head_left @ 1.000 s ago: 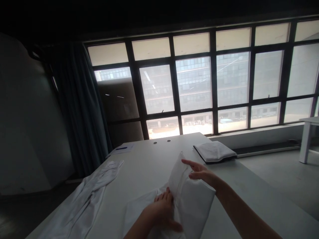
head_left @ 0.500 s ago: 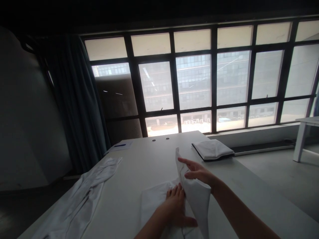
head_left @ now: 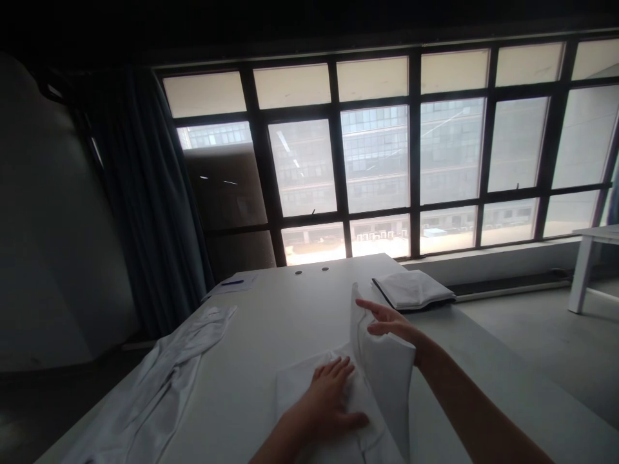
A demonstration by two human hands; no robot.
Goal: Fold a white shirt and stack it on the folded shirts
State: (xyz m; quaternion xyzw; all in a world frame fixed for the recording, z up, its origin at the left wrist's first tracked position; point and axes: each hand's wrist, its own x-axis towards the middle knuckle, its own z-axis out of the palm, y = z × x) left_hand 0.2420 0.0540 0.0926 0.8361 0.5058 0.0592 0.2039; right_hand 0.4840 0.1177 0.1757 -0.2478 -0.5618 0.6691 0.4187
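Note:
A white garment [head_left: 387,380], partly folded, lies on the table in front of me with its right part raised as a standing flap. A seam line runs along the flap. My left hand [head_left: 326,399] rests flat on the lower layer, fingers stretched forward and thumb out to the right. The raised flap is in my right hand [head_left: 391,322], with the index finger stretched along its upper edge and the thumb below. Some of the right hand's fingers are hidden by the cloth.
Another white garment [head_left: 159,380] lies loosely along the white table's [head_left: 251,348] left edge. A folded white cloth stack [head_left: 411,288] with a dark underside sits at the far right. Paper with a blue pen [head_left: 233,282] lies far left. Windows stand behind; another white table [head_left: 587,258] is right.
My right hand has moved slightly right and up with the flap, tilting it outward. My left hand has slid a little left, away from the fold.

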